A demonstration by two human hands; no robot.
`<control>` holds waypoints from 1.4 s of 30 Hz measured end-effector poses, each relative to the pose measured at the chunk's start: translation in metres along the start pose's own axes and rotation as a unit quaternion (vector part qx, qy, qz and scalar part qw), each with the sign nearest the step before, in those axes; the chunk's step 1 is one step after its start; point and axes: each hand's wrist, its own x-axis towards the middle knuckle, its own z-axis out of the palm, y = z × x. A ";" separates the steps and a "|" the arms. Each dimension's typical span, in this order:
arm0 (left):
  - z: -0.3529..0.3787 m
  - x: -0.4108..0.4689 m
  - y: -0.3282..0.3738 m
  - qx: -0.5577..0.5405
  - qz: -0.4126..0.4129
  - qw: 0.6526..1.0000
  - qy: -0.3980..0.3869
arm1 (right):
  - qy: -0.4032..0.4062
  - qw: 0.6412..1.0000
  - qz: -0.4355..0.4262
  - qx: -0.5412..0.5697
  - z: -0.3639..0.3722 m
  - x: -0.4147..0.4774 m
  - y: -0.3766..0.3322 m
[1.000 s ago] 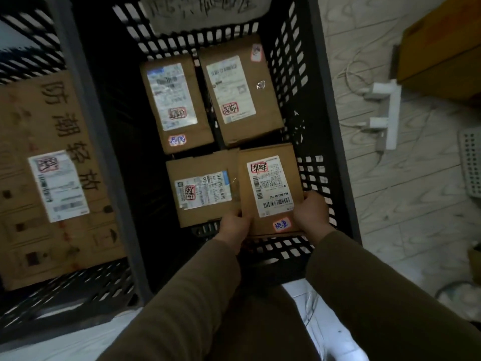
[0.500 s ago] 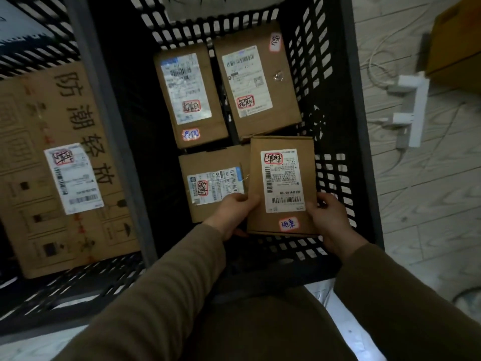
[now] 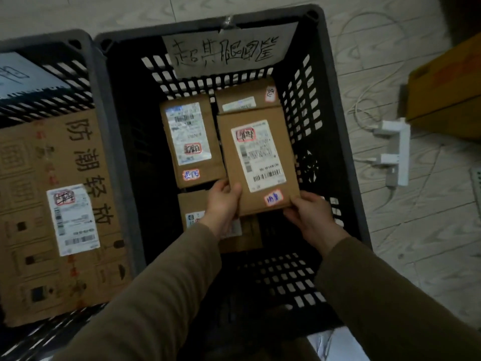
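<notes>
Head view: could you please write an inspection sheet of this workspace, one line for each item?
Surface: pale tiled floor; a black slotted crate stands on it.
Job's things: parcel held over the crate; back-left parcel, back-right parcel (mostly covered) and near parcel lie inside.
Clutter: paper sign on the crate's far wall; brown box on the floor at right.
Hands: left hand grips the parcel's near left corner, right hand its near right corner.
Cables: white power strip with plugs, and loose cables, on the floor.
Surroundings: second crate at left holds a large carton; dim light.
</notes>
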 end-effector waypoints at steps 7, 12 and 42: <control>0.028 0.061 0.025 0.083 0.092 0.989 0.086 | 0.044 0.994 -0.064 0.077 0.043 0.056 -0.039; 0.041 0.072 0.024 0.107 0.103 0.981 0.121 | 0.060 0.994 -0.073 0.048 0.049 0.064 -0.040; -0.126 -0.292 0.148 -0.093 0.093 0.989 0.070 | -0.120 0.963 -0.179 -0.161 0.055 -0.315 -0.131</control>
